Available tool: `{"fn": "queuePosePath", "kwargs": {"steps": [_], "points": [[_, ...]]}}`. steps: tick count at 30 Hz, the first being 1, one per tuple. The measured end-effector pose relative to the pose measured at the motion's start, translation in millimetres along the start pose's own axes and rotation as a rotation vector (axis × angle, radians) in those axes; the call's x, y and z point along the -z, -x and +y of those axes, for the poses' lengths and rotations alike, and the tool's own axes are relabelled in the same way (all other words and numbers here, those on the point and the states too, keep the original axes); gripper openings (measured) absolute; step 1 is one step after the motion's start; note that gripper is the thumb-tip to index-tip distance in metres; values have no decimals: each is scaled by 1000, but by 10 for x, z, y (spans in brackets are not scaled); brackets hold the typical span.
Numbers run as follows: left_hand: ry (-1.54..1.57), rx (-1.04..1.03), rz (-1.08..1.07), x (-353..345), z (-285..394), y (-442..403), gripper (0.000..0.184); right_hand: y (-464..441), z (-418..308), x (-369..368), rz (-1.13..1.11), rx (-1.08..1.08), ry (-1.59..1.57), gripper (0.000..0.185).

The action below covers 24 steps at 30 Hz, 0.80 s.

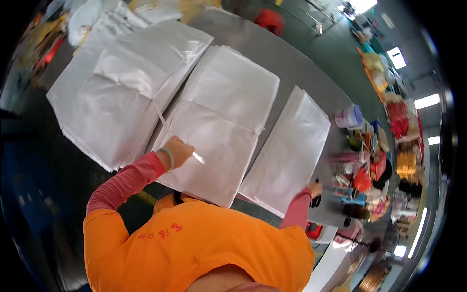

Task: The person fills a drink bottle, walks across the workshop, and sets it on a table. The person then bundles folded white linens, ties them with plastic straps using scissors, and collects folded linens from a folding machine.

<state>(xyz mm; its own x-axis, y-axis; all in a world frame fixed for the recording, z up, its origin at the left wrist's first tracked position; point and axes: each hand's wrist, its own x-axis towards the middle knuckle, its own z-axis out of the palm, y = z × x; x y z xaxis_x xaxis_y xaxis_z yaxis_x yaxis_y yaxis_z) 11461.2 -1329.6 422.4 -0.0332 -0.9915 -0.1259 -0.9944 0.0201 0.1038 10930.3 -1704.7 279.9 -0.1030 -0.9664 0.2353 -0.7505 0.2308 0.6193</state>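
My left hand (177, 152) is closed on a thin white tie strip (162, 118). The strip runs up to the tied left stack of white sheets (124, 92), and a short shiny end shows past my fingers. Below this hand lies the middle stack of white sheets (219, 112), with a cord across it and a knot at its right edge. At the right, my right hand (315, 188) has its fingers curled around a black-handled tool (316, 199), whose kind I cannot make out. Between that hand and the middle stack sits a narrower white stack (292, 146).
The grey table (233, 31) has a curved-looking far edge. A white tub with a purple lid (349, 117) and assorted clutter stand at its right. Beyond the table is a red stool (270, 22). Loose white sheeting (155, 10) is piled at the upper left.
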Motion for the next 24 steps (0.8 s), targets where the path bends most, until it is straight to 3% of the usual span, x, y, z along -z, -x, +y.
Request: {"fn": "queuePosePath", "kwargs": {"steps": [1,3,6,10,13,16,19,21,23,24], "points": [[0,11,29,-30,138,5,6,-84,130,-401,10,-221,-282,26],[-8,16,89,-70,390,14,8,-117,315,-743,-129,-467,-550,29],[76,84,113,-156,681,51,10,1,460,-598,-360,-341,-599,26],[136,180,87,-146,870,44,14,6,582,-619,-218,-377,-500,26],[134,196,46,-20,897,36,18,-114,664,-736,-311,-290,-573,25],[137,164,172,11,898,52,20,-323,701,-487,-621,-239,-596,22],[246,159,295,156,914,86,20,-368,552,-268,-293,-177,-1237,16],[305,174,371,240,926,120,20,-431,300,5,-324,-5,-1790,20],[377,191,425,292,927,178,19,-81,-100,1034,-451,-9,-2307,10],[421,204,444,306,929,205,19,27,-243,1412,-695,212,-2278,16]]}}
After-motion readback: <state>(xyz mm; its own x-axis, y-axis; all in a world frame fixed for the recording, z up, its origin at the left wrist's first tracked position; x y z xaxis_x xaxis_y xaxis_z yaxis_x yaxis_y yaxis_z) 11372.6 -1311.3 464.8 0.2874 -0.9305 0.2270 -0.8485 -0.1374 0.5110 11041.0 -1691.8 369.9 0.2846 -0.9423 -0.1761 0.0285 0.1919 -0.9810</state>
